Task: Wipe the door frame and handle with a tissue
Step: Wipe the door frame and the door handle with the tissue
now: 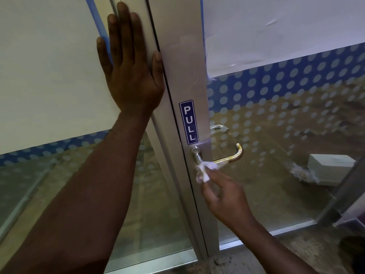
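Pressed flat with fingers spread, the left hand is laid open against the white panel and the frame edge beside it, nothing being held. To its right, a blue PULL sticker is fixed upright on the silver door frame. Just below the sticker, the handle is mounted, and a crumpled white tissue is pinched in the fingertips of the right hand and pressed against the handle's bar. A white box is seen through the dotted glass.
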`<state>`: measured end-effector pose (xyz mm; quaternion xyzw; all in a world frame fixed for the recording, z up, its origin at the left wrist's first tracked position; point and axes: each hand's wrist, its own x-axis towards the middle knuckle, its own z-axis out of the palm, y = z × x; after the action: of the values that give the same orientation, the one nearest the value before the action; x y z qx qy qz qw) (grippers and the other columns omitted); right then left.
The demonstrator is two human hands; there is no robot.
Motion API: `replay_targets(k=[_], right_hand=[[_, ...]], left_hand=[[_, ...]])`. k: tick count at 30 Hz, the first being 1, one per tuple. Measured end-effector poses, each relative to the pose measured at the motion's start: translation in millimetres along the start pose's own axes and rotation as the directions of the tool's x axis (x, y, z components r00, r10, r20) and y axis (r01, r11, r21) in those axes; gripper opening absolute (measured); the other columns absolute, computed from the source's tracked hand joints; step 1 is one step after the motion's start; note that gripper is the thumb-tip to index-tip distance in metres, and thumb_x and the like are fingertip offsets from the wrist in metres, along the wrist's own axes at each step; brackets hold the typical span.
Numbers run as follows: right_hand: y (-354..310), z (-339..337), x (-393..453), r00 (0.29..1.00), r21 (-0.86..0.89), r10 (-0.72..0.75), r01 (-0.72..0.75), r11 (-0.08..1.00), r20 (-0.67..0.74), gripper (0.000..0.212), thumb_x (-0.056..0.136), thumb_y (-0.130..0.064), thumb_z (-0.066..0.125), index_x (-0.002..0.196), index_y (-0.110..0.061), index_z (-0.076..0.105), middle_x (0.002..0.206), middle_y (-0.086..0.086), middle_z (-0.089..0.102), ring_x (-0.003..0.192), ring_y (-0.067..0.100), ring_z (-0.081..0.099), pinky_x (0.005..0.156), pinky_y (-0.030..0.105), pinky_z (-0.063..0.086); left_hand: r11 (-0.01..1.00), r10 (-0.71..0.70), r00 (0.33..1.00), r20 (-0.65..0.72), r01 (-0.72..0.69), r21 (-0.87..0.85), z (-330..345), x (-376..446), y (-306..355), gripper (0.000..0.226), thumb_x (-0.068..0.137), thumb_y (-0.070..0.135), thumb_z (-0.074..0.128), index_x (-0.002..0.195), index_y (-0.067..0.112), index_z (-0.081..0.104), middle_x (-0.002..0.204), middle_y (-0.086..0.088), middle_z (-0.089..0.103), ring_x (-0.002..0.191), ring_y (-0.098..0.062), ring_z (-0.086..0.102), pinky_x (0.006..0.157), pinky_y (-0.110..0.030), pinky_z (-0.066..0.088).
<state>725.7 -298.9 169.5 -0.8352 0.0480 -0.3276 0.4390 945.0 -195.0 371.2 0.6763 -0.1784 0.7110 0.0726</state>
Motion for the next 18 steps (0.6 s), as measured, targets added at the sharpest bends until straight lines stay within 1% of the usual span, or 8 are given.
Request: replay_targets(k=[1,2,5,8,11,13,16,18], right_hand=[[-0.4,3.4,6.4,0.990,-0.168,-0.135,0.141,0.976,0.046,0.026,0.086,-0.023,0.062,0.110,-0.018,0.069,0.107,0.002,0.070,0.099,0.012,0.063,0.084,0.021,0.048],[-3.1,8.1,13.9,0.977,-0.303,-0.175,0.204,0.931,0.120,0.029,0.089,-0.026,0.060,0.115,-0.014,0.066,0.118,0.007,0.066,0.111,0.020,0.059,0.091,0.027,0.047],[-6.7,25.2,29.5,0.971,-0.604,-0.093,0.209,0.769,0.218,0.034,0.097,-0.023,0.045,0.123,-0.010,0.062,0.132,0.012,0.060,0.127,0.025,0.051,0.112,0.039,0.031],[-11.0,32.9,39.9,0.982,-0.653,-0.060,0.165,0.739,0.180,0.047,0.090,-0.008,0.029,0.118,-0.001,0.066,0.123,0.017,0.065,0.120,0.028,0.058,0.113,0.039,0.033],[-24.4,44.1,47.3,0.987,-0.724,-0.035,0.141,0.675,0.159,0.026,0.081,-0.002,0.056,0.099,-0.001,0.074,0.097,0.018,0.073,0.092,0.026,0.070,0.103,0.034,0.045],[-34.6,47.8,51.7,0.976,-0.747,0.020,0.153,0.647,0.217,0.017,0.077,-0.005,0.062,0.087,-0.006,0.075,0.083,0.013,0.073,0.076,0.021,0.070,0.099,0.031,0.047],[-28.0,43.3,50.9,0.968,-0.752,0.012,0.188,0.632,0.251,0.029,0.088,-0.001,0.049,0.111,0.003,0.066,0.102,0.021,0.070,0.094,0.028,0.067,0.112,0.035,0.034],[-19.2,29.5,47.5,0.967,-0.772,-0.050,0.229,0.592,0.249,0.028,0.079,-0.001,0.062,0.106,0.003,0.070,0.092,0.019,0.073,0.086,0.025,0.071,0.107,0.032,0.040]], left_hand=[[1.000,0.001,1.000,-0.002,-0.001,-0.002,-0.1,-0.1,0.1,0.059,0.107,0.043,0.035,0.151,0.003,0.040,0.154,-0.021,0.043,0.145,-0.034,0.034,0.121,-0.049,0.020],[1.000,0.003,1.000,-0.003,-0.003,-0.004,-0.3,-0.1,0.1,0.059,0.108,0.043,0.034,0.151,0.004,0.040,0.154,-0.021,0.043,0.145,-0.034,0.034,0.121,-0.050,0.021],[1.000,-0.002,1.000,0.002,0.002,-0.012,-2.0,-0.3,0.8,0.058,0.108,0.043,0.034,0.152,0.005,0.038,0.155,-0.020,0.042,0.145,-0.033,0.033,0.121,-0.051,0.021],[1.000,-0.002,1.000,0.004,0.002,-0.007,-2.6,0.0,1.0,0.058,0.108,0.042,0.034,0.152,0.005,0.038,0.156,-0.020,0.041,0.146,-0.032,0.033,0.121,-0.050,0.021],[1.000,-0.001,1.000,-0.011,0.001,-0.007,-2.6,0.6,0.8,0.058,0.108,0.042,0.035,0.150,0.004,0.041,0.154,-0.020,0.043,0.144,-0.033,0.034,0.121,-0.048,0.019],[1.000,-0.002,1.000,-0.023,0.002,-0.005,-1.7,-0.4,0.8,0.058,0.108,0.042,0.034,0.150,0.003,0.041,0.154,-0.021,0.044,0.144,-0.034,0.034,0.122,-0.047,0.018],[1.000,-0.017,1.000,-0.026,0.017,-0.004,-2.3,0.0,-0.1,0.058,0.108,0.043,0.034,0.150,0.003,0.041,0.154,-0.022,0.043,0.144,-0.035,0.034,0.124,-0.035,0.001],[1.000,-0.020,1.000,-0.011,0.020,-0.008,-4.0,0.1,1.0,0.058,0.109,0.043,0.033,0.151,0.003,0.039,0.155,-0.021,0.042,0.145,-0.034,0.033,0.124,-0.037,0.001]])
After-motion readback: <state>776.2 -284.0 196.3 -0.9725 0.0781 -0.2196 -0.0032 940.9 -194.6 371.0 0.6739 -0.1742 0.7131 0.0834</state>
